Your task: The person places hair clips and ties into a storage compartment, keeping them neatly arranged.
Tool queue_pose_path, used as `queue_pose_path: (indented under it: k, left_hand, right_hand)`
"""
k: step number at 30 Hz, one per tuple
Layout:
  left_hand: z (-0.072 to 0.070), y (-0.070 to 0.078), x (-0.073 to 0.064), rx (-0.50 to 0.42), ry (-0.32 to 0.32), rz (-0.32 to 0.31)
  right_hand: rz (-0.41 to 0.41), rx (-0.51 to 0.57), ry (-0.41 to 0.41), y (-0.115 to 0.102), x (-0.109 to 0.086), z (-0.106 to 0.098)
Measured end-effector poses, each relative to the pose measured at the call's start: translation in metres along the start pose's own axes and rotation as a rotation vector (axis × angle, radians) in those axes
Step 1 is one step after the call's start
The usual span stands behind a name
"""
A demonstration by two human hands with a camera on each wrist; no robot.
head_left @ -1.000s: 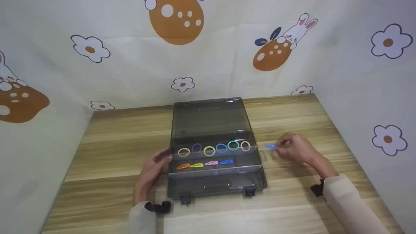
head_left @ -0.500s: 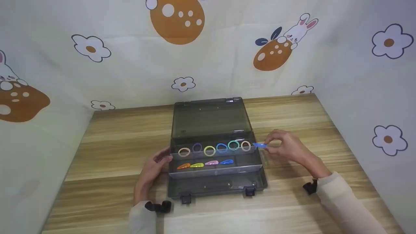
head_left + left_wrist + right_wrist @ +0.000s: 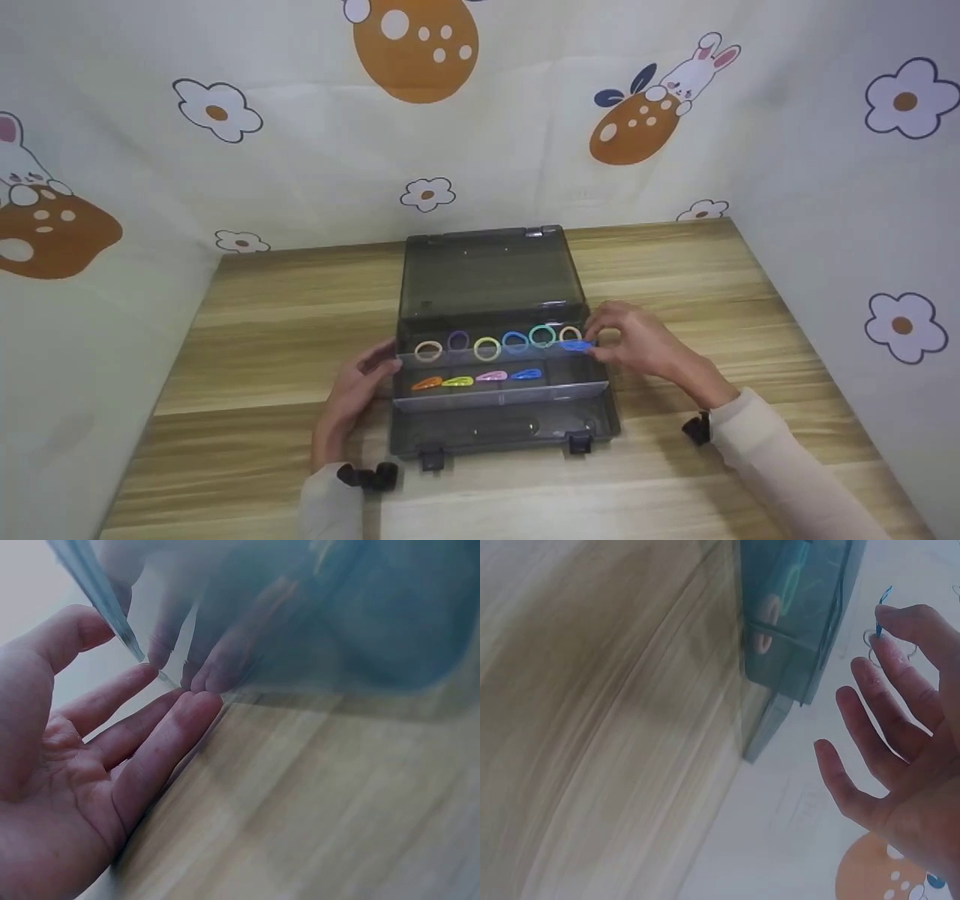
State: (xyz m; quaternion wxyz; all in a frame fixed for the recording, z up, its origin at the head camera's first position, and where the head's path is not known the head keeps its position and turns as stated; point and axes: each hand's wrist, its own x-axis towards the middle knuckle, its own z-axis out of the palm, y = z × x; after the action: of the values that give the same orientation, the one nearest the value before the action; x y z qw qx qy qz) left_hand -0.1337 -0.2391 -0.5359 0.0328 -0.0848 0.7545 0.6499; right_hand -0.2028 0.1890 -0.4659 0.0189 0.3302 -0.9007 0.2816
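Observation:
In the head view, my right hand [image 3: 637, 341] pinches a blue snap hair clip [image 3: 576, 346] between thumb and index finger, above the right end of the open grey see-through box [image 3: 502, 439]. The right wrist view shows this blue hair clip [image 3: 885, 596] edge-on at the fingertips, the other fingers spread. At the box's left side, my left hand [image 3: 356, 394] rests its fairly straight fingers on the outer wall, thumb near the rim. The middle compartment holds an orange clip [image 3: 427, 383], a yellow-green clip [image 3: 457, 381], a pink clip [image 3: 491, 376] and another blue clip [image 3: 526, 373].
Several hair ties, among them a yellow one [image 3: 487, 349], stand in the back compartment. The box's lid [image 3: 491, 274] lies back toward the patterned cloth [image 3: 510, 150]. Two latches, one at the right [image 3: 580, 442], jut from the front. Wood-grain table [image 3: 285, 330] surrounds the box.
My right hand has moved left with the blue hair clip, from beside the box to over its right end. The left hand has stayed at the box's left wall.

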Motion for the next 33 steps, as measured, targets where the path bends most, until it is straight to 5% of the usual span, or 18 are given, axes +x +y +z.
queue_pose_path:
  k: [20, 33]
  left_hand:
    - [0.001, 0.002, -0.001, -0.022, 0.003, -0.011]
    - [0.001, 0.001, 0.000, -0.020, 0.014, -0.023]
  right_hand:
    - [-0.120, -0.152, -0.055, -0.001, 0.004, 0.027]
    - [-0.111, -0.240, -0.104, -0.001, 0.005, 0.032]
